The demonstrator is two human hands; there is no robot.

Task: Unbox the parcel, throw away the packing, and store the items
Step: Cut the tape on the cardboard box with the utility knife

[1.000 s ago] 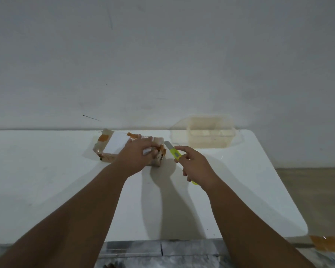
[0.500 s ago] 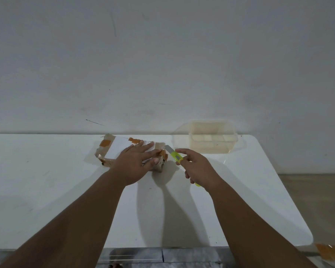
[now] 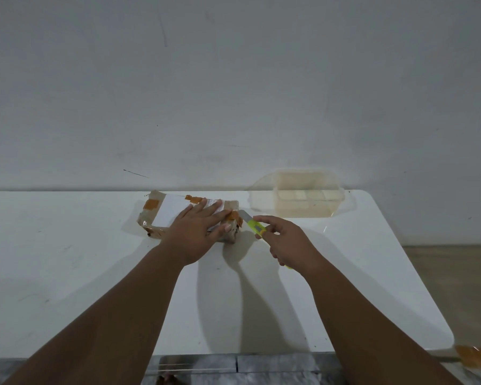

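A small brown parcel (image 3: 161, 212) with a white label and orange tape patches lies on the white table (image 3: 67, 259) near the far edge. My left hand (image 3: 195, 232) lies flat on its right half, fingers spread, pressing it down. My right hand (image 3: 285, 240) grips a yellow-green box cutter (image 3: 254, 225); its bare blade points up-left and touches the parcel's right end near an orange tape patch.
A clear plastic container (image 3: 306, 198) stands at the back right of the table, against the wall. The table's right edge drops to a wooden floor (image 3: 456, 287). An orange tape scrap (image 3: 478, 355) lies at the lower right.
My left hand has flattened from a curled grip to spread fingers on the parcel. The cutter blade has moved closer to the parcel's right end. The view has tilted slightly.
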